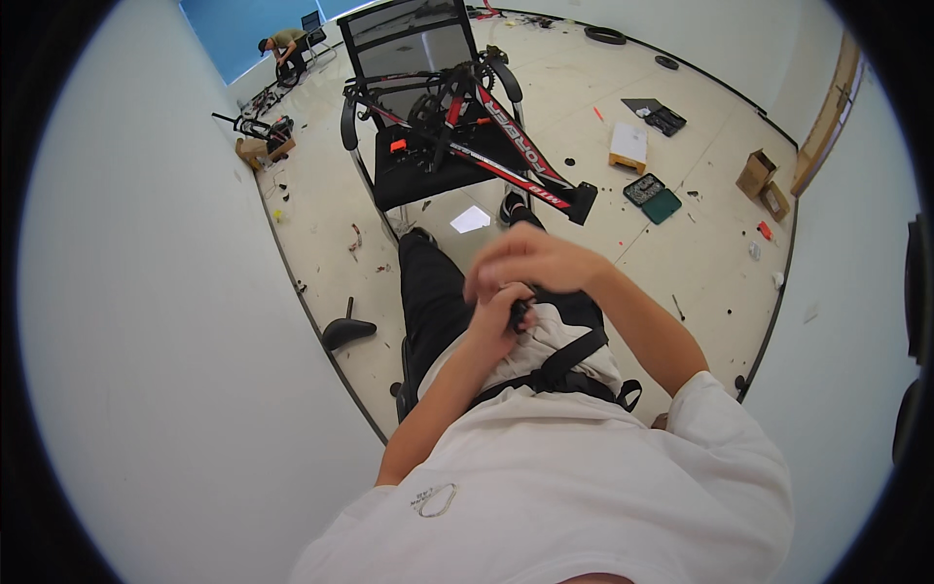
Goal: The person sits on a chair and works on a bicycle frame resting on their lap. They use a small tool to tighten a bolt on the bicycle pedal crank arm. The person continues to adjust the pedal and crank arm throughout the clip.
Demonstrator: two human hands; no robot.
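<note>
I sit looking down at my lap, white shirt and black trousers in view. My left hand (496, 319) is closed around a small black part (521, 313) held over my thighs. My right hand (530, 261) hovers just above it, blurred, fingers curled toward the same part; whether it grips anything is unclear. In front of my feet a red and black bicycle frame (491, 127) lies across the seat of a black mesh office chair (413, 58).
A white wall runs along my left. A bicycle saddle (345, 331) lies on the floor by the wall. Open tool cases (654, 197), a white box (628, 144), cardboard boxes (757, 175) and small scattered parts cover the tiled floor. Another person (284, 47) crouches far back.
</note>
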